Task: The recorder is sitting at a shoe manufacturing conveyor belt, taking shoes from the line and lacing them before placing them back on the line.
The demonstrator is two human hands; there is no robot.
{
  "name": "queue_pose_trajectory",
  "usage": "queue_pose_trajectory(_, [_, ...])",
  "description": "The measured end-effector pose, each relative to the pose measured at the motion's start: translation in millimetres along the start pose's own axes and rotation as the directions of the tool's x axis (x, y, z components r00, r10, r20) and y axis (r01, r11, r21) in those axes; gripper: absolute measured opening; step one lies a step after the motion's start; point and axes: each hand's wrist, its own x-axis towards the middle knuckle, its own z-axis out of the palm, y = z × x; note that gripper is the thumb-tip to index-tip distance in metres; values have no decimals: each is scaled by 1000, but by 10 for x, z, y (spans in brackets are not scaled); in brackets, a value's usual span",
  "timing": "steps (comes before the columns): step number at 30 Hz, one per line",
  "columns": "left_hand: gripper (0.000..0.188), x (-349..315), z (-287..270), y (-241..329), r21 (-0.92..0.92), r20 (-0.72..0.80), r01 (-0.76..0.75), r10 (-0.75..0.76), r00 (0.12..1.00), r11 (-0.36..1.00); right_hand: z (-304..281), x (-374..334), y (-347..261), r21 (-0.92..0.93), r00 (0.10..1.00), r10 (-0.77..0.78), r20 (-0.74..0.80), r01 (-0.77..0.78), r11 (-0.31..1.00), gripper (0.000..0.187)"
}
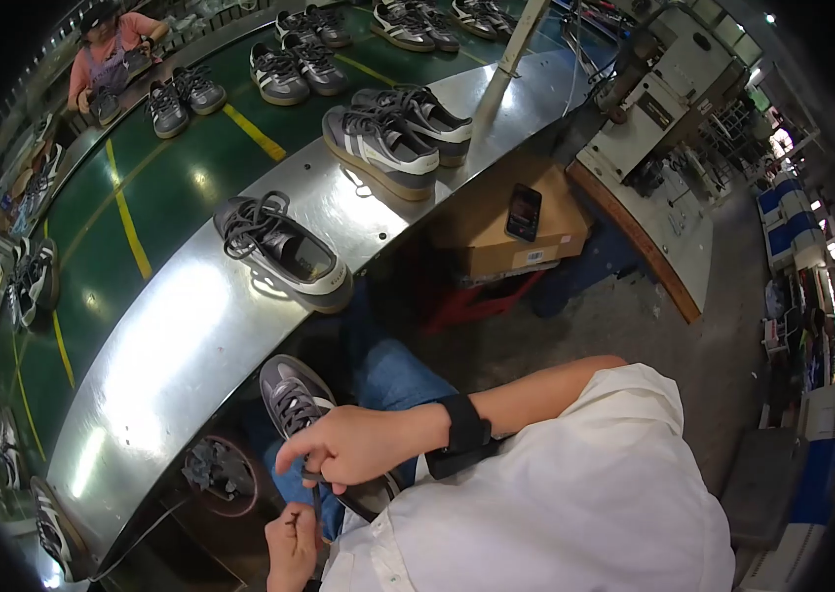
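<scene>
A grey sneaker (291,393) with pale side stripes rests on my lap, toe away from me. My right hand (343,446), with a black band at the wrist, lies over its opening. Its index finger is bent outward and the other fingers are curled on a dark shoelace. Below it, my left hand (291,546) is closed, and the dark lace runs down towards its fingers. Part of the sneaker's heel is hidden by my right hand and arm. On the metal ledge ahead stands another grey sneaker (284,259) with loosely looped laces.
A pair of sneakers (383,148) stands further along the metal ledge (156,345). Beyond it, a green conveyor belt (190,178) carries several pairs. A phone (524,212) lies on a cardboard box (482,242). At the far left, a person (107,59) handles shoes. A machine (669,109) stands right.
</scene>
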Motion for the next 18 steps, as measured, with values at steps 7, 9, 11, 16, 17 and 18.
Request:
queue_pose_trajectory(7, [20,60,64,459,-505,-75,10,-55,996,863,51,-65,-13,-521,980,-156,121,196,831,55])
queue_pose_trajectory(9, [16,131,109,392,-415,-281,-181,64,958,892,-68,-126,-320,-685,922,-385,34,302,663,46])
queue_pose_trajectory(11, [57,183,148,227,-303,-281,-37,-52,958,952,-113,-177,-586,-697,887,-460,-48,300,651,37])
queue_pose_trajectory(16, [80,350,701,-402,-388,63,136,-120,991,912,-97,-230,254,-678,884,-354,-305,60,733,79])
queue_pose_trajectory(17, [81,337,772,-507,-452,49,99,-86,995,887,73,-322,646,-666,911,-335,-243,94,740,91])
queue_pose_trajectory(18, [83,322,766,-549,-484,40,35,-18,999,874,267,-423,589,-546,975,-82,-205,-44,837,92])
